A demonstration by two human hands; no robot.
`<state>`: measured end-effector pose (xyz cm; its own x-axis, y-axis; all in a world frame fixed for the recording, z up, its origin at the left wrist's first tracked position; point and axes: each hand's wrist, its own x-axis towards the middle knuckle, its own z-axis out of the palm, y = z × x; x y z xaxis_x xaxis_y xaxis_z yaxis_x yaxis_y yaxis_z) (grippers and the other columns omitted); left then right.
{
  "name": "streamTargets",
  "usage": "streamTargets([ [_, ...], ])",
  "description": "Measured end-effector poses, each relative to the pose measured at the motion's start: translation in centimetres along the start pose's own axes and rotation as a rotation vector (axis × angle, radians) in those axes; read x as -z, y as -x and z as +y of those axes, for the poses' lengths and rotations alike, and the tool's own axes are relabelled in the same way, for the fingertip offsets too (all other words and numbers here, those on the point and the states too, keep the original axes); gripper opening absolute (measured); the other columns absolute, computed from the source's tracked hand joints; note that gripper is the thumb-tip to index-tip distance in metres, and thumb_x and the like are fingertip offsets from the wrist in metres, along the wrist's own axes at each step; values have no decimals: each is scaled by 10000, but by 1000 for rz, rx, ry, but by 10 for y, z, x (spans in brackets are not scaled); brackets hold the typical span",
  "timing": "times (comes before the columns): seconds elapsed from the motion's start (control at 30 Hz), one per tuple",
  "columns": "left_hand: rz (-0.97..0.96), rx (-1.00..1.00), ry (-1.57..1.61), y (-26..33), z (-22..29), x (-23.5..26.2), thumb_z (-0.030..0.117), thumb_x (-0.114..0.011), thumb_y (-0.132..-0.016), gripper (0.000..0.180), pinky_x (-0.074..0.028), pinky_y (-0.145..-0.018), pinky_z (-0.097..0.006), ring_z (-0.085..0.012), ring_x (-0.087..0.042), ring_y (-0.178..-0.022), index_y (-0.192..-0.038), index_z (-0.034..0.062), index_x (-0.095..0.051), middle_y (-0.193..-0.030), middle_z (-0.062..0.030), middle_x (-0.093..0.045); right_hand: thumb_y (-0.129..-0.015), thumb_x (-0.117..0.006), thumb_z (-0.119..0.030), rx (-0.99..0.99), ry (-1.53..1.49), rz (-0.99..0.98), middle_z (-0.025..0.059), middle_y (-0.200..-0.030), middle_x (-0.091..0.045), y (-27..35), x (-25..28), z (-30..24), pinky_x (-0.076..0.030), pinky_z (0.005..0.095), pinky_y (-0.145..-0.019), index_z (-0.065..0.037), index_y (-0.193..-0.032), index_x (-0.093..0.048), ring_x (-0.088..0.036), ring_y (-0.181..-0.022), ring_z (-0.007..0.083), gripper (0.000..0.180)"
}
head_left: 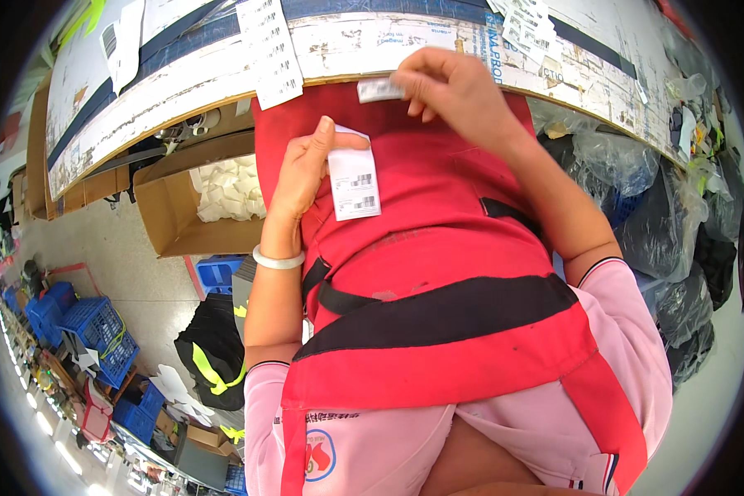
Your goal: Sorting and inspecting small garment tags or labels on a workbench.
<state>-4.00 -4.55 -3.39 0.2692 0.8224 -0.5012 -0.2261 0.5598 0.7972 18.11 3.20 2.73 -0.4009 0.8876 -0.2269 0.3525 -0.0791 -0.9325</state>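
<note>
- The left hand (302,165) is clamping its fingers on a white label strip (354,186), which is hanging on the person's side of the white, worn table (339,59), apart from its near edge.
- The right hand (459,91) is pinching a small label (377,91) between thumb and forefinger, its other fingers curling inward; the label is showing right at the table's near edge, and whether it is touching the table I cannot tell.
- A red apron (438,248) is covering the person's front and reaching up to the table's near edge.
- A pale bracelet (278,259) is circling the left wrist, well short of the table.
- A long label sheet (271,58) is lying on the table and drooping over its near edge, left of the middle.
- More label sheets (527,29) are lying on the table, right of its middle.
- An open cardboard box (164,219) full of pale pieces (230,190) is sitting below the table's left part.
- Plastic bags (657,219) are piling up below the table's right end.
</note>
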Motion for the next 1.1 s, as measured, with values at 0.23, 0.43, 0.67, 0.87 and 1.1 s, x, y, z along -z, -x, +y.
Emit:
streamTargets([
  [0.23,21,-54,-64,-9,-6,0,333,-534,-954,391,-475,-685,-224,-98,-604,-726,-906,-17,-703,-830,-60,-679,-881,-640,-217,-46,-3,9,11,-696,-617,-31,27,10,-491,190,-530,-19,-894,-646,-584,-596,60,199],
  [0.43,20,-65,-80,-9,-8,2,300,-573,-937,338,-470,-698,-221,-88,-597,-752,-920,-10,-706,-841,-52,-680,-874,-650,-229,-101,35,22,5,-685,-605,-42,25,10,-494,188,-525,-22,-875,-647,-582,-592,61,207],
  [0.67,17,-74,-87,-9,-9,2,290,-591,-926,321,-468,-701,-217,-82,-590,-762,-933,-10,-706,-849,-47,-681,-863,-664,-233,-125,19,17,5,-676,-598,-44,25,10,-494,188,-520,-21,-870,-645,-582,-587,65,214],
  [0.87,12,-81,-82,-9,-10,2,282,-598,-923,310,-465,-691,-213,-75,-583,-751,-939,-7,-707,-837,-37,-676,-857,-670,-235,-139,22,4,9,-669,-598,-45,25,10,-484,181,-506,-20,-858,-641,-582,-575,67,217],
  [1.1,0,-83,-67,-9,-10,2,265,-600,-923,292,-462,-667,-207,-66,-574,-727,-946,-7,-705,-822,-24,-669,-857,-672,-235,-140,0,-15,11,-660,-590,-47,26,13,-470,176,-488,-20,-848,-637,-573,-555,63,218],
])
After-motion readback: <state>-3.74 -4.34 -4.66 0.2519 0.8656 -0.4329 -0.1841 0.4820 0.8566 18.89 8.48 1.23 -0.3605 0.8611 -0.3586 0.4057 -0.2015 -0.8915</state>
